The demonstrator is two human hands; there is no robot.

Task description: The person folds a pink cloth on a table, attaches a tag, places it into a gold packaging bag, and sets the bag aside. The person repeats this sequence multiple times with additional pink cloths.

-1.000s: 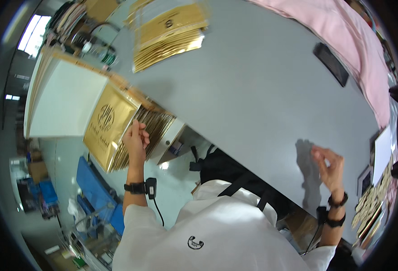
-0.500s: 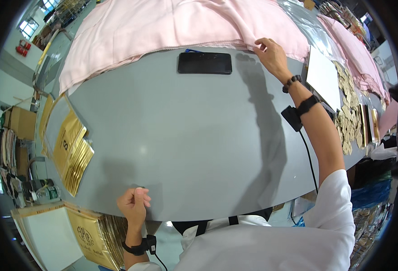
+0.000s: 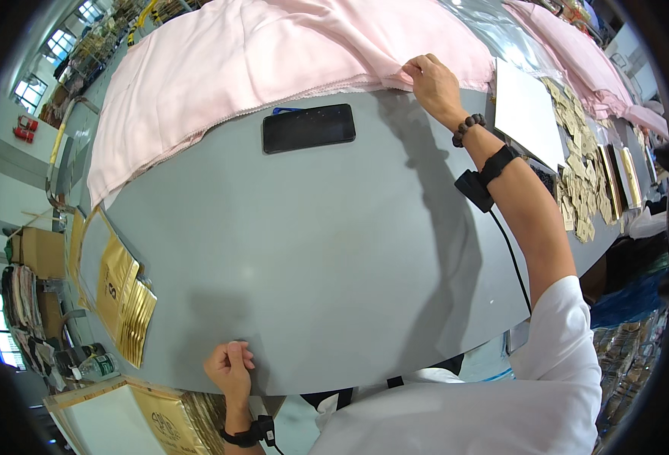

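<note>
A stack of pale pink cloth [image 3: 259, 57] lies across the far part of the grey table [image 3: 296, 250], its stitched edge toward me. My right hand [image 3: 435, 87] reaches to that edge near its right end, with thumb and fingers pinched on the cloth. A bead bracelet and a black strap with a small box are on that arm. My left hand [image 3: 229, 367] hangs by the table's front edge, fingers curled in, with nothing visible in them. Between the cloth and me lies a black phone [image 3: 309, 129], with a small blue thing [image 3: 286, 111] partly behind it.
Gold packets [image 3: 124, 303] lie fanned at the table's left. To the right are a white board [image 3: 528, 114], many tan paper tags [image 3: 581, 163] and more pink fabric [image 3: 577, 64]. A box of gold bags [image 3: 169, 417] stands below the front left edge.
My right hand has closed its fingers on the cloth edge, where they were looser before. The whole view has shifted and tilted slightly. My left hand stays curled by the front edge.
</note>
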